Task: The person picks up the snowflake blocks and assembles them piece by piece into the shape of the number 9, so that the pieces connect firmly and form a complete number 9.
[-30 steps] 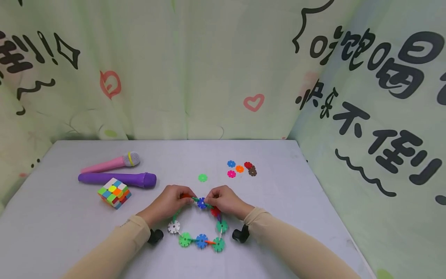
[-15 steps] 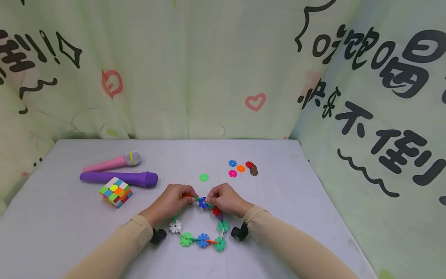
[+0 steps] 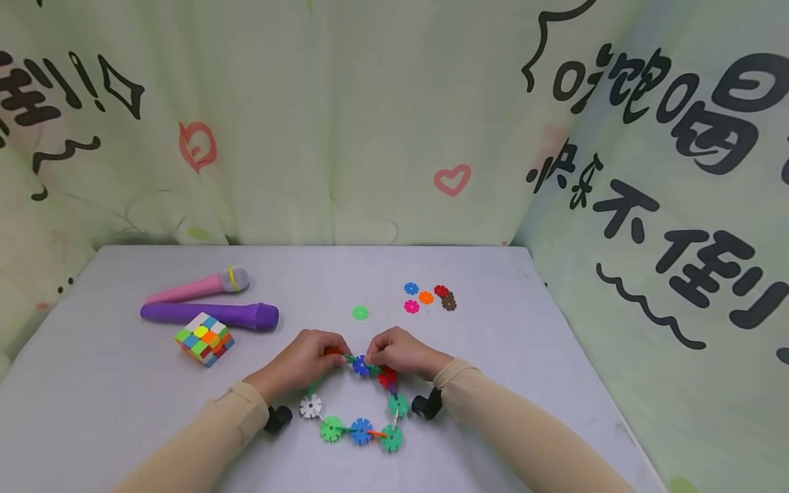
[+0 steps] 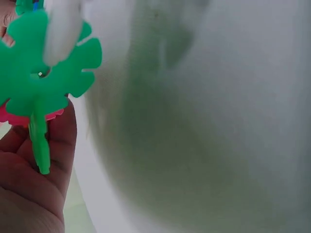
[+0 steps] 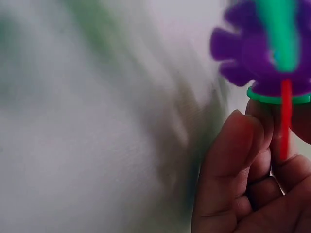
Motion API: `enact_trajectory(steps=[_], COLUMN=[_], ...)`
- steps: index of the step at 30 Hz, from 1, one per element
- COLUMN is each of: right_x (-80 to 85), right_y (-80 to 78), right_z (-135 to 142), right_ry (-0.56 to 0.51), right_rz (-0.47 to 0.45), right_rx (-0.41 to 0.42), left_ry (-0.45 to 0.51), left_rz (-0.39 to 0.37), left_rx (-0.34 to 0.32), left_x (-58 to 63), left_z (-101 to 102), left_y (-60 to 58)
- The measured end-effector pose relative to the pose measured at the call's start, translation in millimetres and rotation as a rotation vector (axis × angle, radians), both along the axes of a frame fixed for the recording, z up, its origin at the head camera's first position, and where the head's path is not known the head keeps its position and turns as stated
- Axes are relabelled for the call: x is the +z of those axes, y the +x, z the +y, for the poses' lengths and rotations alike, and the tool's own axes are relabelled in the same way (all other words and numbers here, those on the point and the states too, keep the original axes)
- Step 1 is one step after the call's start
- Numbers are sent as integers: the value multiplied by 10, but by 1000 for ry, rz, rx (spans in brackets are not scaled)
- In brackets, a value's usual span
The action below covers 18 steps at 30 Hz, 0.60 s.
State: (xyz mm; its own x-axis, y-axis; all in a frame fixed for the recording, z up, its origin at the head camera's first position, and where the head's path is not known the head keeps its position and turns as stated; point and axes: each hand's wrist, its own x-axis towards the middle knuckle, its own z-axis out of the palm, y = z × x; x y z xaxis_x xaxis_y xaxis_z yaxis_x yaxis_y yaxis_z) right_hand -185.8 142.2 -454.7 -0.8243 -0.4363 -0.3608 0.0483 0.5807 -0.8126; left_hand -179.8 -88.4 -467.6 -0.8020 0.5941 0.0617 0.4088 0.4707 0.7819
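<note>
A closed ring of interlocking plastic snowflake discs (image 3: 361, 432) hangs between both hands in the head view. My left hand (image 3: 302, 359) pinches its upper left stretch, where an orange-red disc shows at the fingertips. Opposite it, my right hand (image 3: 407, 352) pinches the ring beside a dark blue disc (image 3: 361, 365). In the left wrist view, a green disc (image 4: 73, 63) stands in front of the palm, with a pink-red disc (image 4: 17, 117) behind it. The right wrist view has a purple disc (image 5: 243, 51) above curled fingers and a red disc (image 5: 285, 119) edge-on.
A light green disc (image 3: 360, 313) lies beyond the hands, and several loose discs, one of them orange (image 3: 426, 298), lie to its right. On the left are a pink microphone (image 3: 191, 288), a purple microphone (image 3: 203, 315) and a puzzle cube (image 3: 205, 339).
The ring has shifted slightly toward the person, its dark blue disc sitting a little lower between the hands. Both hands keep their pinch, and the loose things stay put.
</note>
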Motion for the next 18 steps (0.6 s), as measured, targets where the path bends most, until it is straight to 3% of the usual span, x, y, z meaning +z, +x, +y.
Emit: enact_trajectory(steps=[11,18], right_x=[43,27], right_y=[10,1], right_z=[-3,18], right_ry=[-5,-5], right_rz=[-27,-32], right_rx=[41,56], left_ry=[33,23], left_rz=[-91,-88], left_rx=[21,19], left_x=[-32,-12], left_z=[-34,-23], left_y=[27,26])
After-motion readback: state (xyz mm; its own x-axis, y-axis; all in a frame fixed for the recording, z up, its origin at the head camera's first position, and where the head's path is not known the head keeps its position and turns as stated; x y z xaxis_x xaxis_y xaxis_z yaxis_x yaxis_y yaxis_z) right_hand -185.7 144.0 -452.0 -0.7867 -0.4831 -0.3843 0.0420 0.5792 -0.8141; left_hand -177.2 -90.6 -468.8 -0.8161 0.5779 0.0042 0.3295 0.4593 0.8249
